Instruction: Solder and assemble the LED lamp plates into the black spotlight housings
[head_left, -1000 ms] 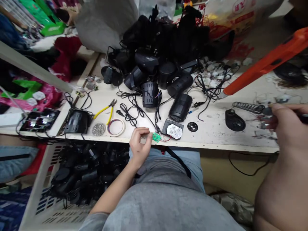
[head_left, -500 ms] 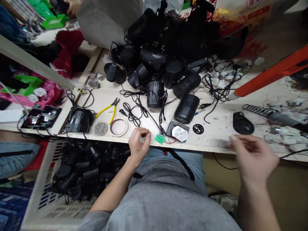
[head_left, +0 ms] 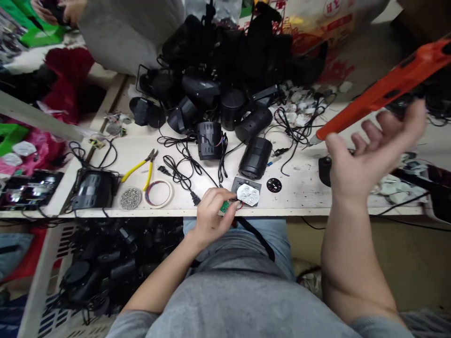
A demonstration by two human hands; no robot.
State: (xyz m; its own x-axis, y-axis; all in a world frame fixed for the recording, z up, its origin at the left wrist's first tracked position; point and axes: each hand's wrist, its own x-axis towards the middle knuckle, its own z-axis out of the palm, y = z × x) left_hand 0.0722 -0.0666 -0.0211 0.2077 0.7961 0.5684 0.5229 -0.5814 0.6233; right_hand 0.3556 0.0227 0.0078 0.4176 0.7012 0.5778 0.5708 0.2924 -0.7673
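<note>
My left hand [head_left: 213, 215] rests at the table's front edge, its fingers closed on a small green circuit board [head_left: 224, 206]. Red wires run from that board to a white LED plate [head_left: 248, 194] lying on a black square mount [head_left: 243, 184]. A black power plug [head_left: 195, 199] lies just left of my fingers. My right hand [head_left: 369, 150] is raised over the table's right side, fingers spread and holding nothing. Nearest to it is an orange-handled soldering iron [head_left: 384, 91], with its metal tip [head_left: 314, 140] pointing left.
The pale workbench [head_left: 303, 197] holds a heap of black spotlight housings [head_left: 225, 84], loose black cables, yellow-handled pliers [head_left: 143, 166], a tape roll [head_left: 158, 193] and a dish of small metal parts [head_left: 130, 198]. Below its edge, a white basket [head_left: 45, 277] holds more black housings. A co-worker's hands [head_left: 56, 9] show at top left.
My left hand has moved right onto the green board and closed on it. My right hand has risen from near the table's front edge to above the table, fingers spreading wider.
</note>
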